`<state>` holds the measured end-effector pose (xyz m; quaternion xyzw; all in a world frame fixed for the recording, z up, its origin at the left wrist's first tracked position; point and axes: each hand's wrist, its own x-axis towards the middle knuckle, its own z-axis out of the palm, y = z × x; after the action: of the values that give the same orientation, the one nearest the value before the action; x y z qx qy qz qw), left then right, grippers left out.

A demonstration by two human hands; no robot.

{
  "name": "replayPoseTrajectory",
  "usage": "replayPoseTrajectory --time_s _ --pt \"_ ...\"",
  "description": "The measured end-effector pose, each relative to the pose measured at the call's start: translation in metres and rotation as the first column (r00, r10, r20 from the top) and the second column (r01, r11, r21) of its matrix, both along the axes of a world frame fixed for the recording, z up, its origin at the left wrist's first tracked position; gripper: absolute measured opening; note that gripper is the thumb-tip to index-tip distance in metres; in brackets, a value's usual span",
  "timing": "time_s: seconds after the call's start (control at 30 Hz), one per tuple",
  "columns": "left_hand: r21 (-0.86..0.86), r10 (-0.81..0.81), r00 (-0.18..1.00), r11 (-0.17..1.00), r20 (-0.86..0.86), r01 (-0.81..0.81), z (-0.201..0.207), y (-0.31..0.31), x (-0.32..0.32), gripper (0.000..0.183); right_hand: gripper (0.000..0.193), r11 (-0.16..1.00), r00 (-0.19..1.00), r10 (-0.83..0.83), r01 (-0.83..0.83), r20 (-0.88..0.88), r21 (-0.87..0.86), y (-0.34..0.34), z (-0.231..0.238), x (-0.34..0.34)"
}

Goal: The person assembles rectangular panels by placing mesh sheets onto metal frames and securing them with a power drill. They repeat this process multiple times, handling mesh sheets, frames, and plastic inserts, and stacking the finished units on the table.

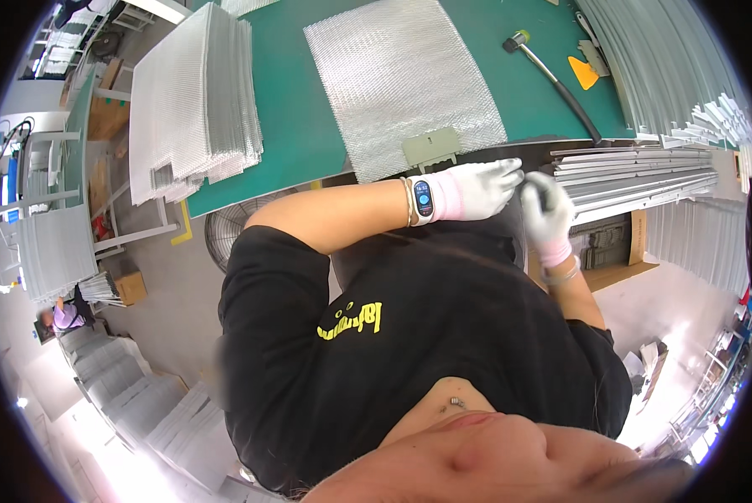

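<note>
My left hand [479,191], in a white glove with a pink cuff, reaches right along the table's near edge, its fingers pressed together. Close beside it, my right hand [547,214] has curled fingers in a matching glove with dark fingertips. Anything pinched in either hand is too small or hidden to make out. Just beyond my left hand, a grey-green plate with a notched edge [430,148] lies on the near end of a silvery mesh sheet [401,75]. The sheet rests on the green tabletop [288,109].
A thick stack of mesh sheets [187,101] stands on the left. On the right lie a mallet [552,80], a yellow scraper [583,73] and stacked metal strips [669,67]. Long metal profiles [636,176] sit below the edge, above a cardboard box [623,275]. A floor fan [225,230] stands under the table.
</note>
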<state>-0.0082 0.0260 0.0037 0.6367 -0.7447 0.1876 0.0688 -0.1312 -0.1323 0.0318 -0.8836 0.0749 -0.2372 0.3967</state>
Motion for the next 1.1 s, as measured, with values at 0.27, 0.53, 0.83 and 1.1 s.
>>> replayPoseTrajectory --time_s 0.27,0.53,0.83,1.1 --pt "0.159 -0.098 0.992 0.981 -0.084 0.110 -0.011 -0.010 -0.017 0.024 0.036 0.735 0.853 -0.217 -0.176 -0.474 -0.654 -0.150 -0.107 -0.067" --pt "0.255 0.115 0.774 0.965 -0.622 0.061 -0.035 0.002 -0.030 0.021 0.009 0.798 0.968 0.204 -0.250 -0.144 -0.549 -0.132 -0.044 -0.040" --pt "-0.080 -0.272 -0.538 0.932 -0.798 -0.354 0.020 -0.024 -0.063 0.035 0.012 0.759 0.702 0.626 -0.449 0.339 -0.471 0.071 0.044 0.025" --pt "-0.494 -0.923 -0.101 0.288 -0.371 -0.821 0.091 0.199 0.003 0.028 0.063 -0.337 0.949 -0.297 -0.204 0.101 0.919 -0.093 -0.002 -0.021"
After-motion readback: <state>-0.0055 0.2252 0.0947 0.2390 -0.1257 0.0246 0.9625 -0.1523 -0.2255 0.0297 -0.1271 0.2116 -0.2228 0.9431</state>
